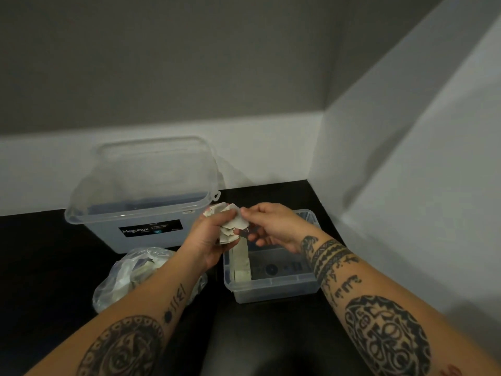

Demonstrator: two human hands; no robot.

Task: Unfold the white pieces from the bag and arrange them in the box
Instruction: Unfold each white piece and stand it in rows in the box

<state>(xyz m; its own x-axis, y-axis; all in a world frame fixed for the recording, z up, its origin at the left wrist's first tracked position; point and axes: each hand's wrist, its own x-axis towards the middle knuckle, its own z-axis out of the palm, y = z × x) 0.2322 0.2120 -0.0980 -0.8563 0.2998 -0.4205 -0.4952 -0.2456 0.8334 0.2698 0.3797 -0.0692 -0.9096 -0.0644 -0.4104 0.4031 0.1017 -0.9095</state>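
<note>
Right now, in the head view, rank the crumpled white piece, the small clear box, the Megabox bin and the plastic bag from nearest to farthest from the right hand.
1. The crumpled white piece: pinched by the right hand, at its left.
2. The small clear box: directly beneath it.
3. The Megabox bin: back left.
4. The plastic bag: front left, farthest.

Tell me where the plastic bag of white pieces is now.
In the head view, the plastic bag lies at lower left, just in front of the large Megabox container and left of the small clear box.
</note>
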